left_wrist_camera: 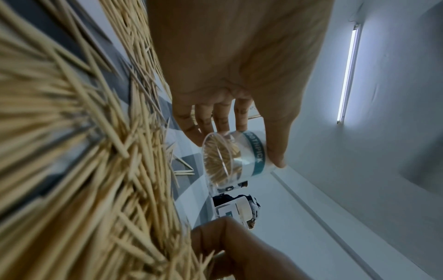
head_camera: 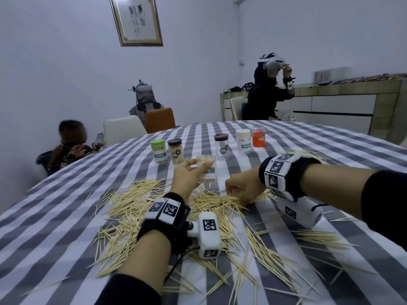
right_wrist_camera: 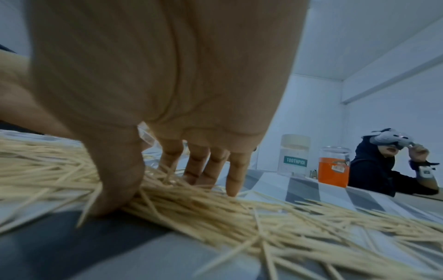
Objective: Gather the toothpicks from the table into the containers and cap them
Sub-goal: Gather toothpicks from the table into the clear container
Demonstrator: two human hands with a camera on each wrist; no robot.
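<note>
Loose toothpicks (head_camera: 136, 208) lie in a wide heap on the grey-and-white checked tablecloth (head_camera: 66, 216). My left hand (head_camera: 191, 175) grips an uncapped clear container (head_camera: 208, 170) with a teal label, lifted above the heap and partly filled with toothpicks. The left wrist view shows the container (left_wrist_camera: 239, 159) held between the thumb and fingers of that hand (left_wrist_camera: 230, 121). Just right of it, my right hand (head_camera: 242, 190) is down on the heap. Its thumb and curled fingers (right_wrist_camera: 153, 189) pinch a bunch of toothpicks (right_wrist_camera: 239, 217).
Behind my hands stands a row of capped jars: a green-capped one (head_camera: 159, 154), a dark-capped full one (head_camera: 175, 154), a dark-capped empty one (head_camera: 222, 149), a cream-capped one (head_camera: 243, 142) and an orange one (head_camera: 258, 137). Other people sit beyond the table's far edge.
</note>
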